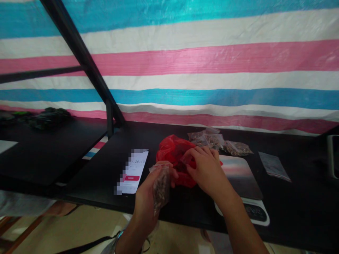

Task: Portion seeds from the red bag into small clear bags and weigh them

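Note:
My left hand (147,192) is closed around a small clear zip bag (161,188) filled with brown bits, held upright at the table's front edge. Just beyond it lies a crumpled red plastic bag (172,150) with its mouth open. My right hand (203,167) reaches over the red bag, its thumb and fingers curled together at the opening; what they pinch is hidden. Behind that hand, several filled zip bags (212,139) are piled up. To the right of the red bag stands a kitchen scale (242,176) with a metal top and a dark display, partly covered by my right forearm.
A phone (135,173) showing a timer lies left of my hands on the black table (106,176). A flat zip bag (274,165) lies right of the scale. A dark device (333,155) is at the right edge. A black metal post (87,67) rises before the striped sheet (212,60).

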